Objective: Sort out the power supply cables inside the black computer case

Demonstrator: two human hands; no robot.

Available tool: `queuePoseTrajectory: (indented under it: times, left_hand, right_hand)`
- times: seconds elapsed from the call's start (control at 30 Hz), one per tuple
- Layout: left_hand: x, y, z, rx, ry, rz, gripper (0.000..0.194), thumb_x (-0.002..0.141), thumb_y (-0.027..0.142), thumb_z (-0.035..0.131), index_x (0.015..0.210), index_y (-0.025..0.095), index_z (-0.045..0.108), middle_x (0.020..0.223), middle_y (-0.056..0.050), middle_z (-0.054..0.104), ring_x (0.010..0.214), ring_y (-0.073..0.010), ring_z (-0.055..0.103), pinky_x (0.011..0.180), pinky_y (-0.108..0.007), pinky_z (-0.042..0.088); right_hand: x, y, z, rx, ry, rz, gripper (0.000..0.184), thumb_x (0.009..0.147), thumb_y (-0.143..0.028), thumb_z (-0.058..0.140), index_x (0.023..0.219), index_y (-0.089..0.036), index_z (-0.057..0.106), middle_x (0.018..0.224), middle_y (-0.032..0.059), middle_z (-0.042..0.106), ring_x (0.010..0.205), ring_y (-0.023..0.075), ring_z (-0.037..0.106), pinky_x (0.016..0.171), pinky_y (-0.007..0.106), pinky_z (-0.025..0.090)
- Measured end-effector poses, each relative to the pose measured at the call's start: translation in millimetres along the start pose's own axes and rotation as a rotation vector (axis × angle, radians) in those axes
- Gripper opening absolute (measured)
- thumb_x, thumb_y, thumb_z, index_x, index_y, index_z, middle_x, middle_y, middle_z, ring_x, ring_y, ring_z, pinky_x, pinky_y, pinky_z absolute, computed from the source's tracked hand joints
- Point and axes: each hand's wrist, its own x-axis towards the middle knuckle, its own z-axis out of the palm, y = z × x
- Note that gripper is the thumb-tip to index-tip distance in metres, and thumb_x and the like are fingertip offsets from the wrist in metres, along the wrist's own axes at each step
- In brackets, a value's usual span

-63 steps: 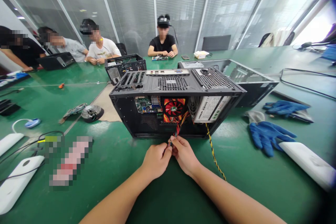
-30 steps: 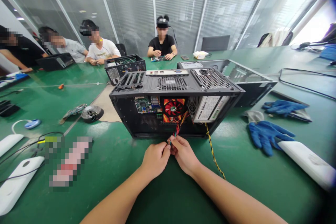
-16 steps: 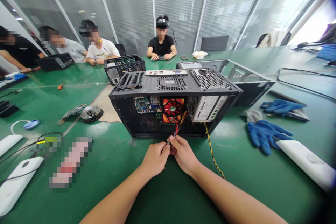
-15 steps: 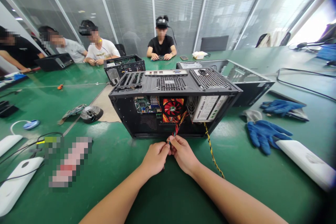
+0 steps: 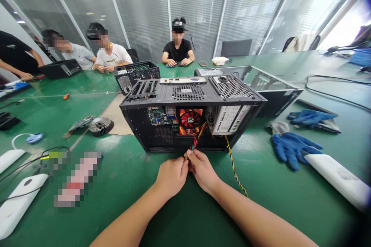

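Both my left hand (image 5: 174,173) and my right hand (image 5: 203,168) are closed, fingertips together, on the end of a twisted cable bundle (image 5: 197,139) with red, black and yellow wires. My fingers hide the cable's end. The bundle comes out of an open black computer case (image 5: 162,92) just in front of my hands. Inside it show a motherboard (image 5: 158,115), a red fan with a flame pattern (image 5: 190,120) and a power supply (image 5: 232,120). A second twisted cable (image 5: 232,158), yellow and black, hangs from the power supply onto the table, untouched.
Blue work gloves (image 5: 290,148) and a white power bank-like block (image 5: 340,177) lie to the right. Behind stands another case (image 5: 278,100). A round metal-and-black part (image 5: 101,125) lies left on the green table (image 5: 116,177). Several people sit across, one person (image 5: 177,48) handling a board.
My left hand has turned slightly, its fingers curling more over the cable end. My right hand stays nearly in place. At the far left, a person in black has shifted.
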Motion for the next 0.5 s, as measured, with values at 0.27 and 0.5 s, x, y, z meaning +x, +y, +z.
queuePoseTrajectory:
  times: [0.27, 0.5]
  left_hand:
    - [-2.5, 4.3, -0.1, 0.216, 0.034, 0.023, 0.035, 0.096, 0.034, 0.027, 0.089, 0.019, 0.058, 0.083, -0.007, 0.069, 0.072, -0.0218, 0.066, 0.063, -0.030, 0.044]
    - [-0.3, -0.8, 2.5, -0.287, -0.066, 0.015, 0.040, 0.095, 0.037, 0.025, 0.073, 0.019, 0.053, 0.061, -0.002, 0.061, 0.055, -0.0150, 0.061, 0.056, -0.024, 0.042]
  right_hand:
    - [-0.5, -2.0, 1.7, 0.006, -0.005, -0.009, 0.036, 0.072, -0.050, 0.070, 0.067, -0.016, 0.058, 0.052, -0.0069, 0.038, 0.046, 0.0058, 0.028, 0.044, 0.023, 0.020]
    - [-0.3, -0.6, -0.1, 0.075, -0.003, 0.011, 0.034, 0.071, -0.045, 0.073, 0.064, -0.016, 0.057, 0.052, -0.0063, 0.040, 0.046, 0.0059, 0.033, 0.046, 0.022, 0.025]
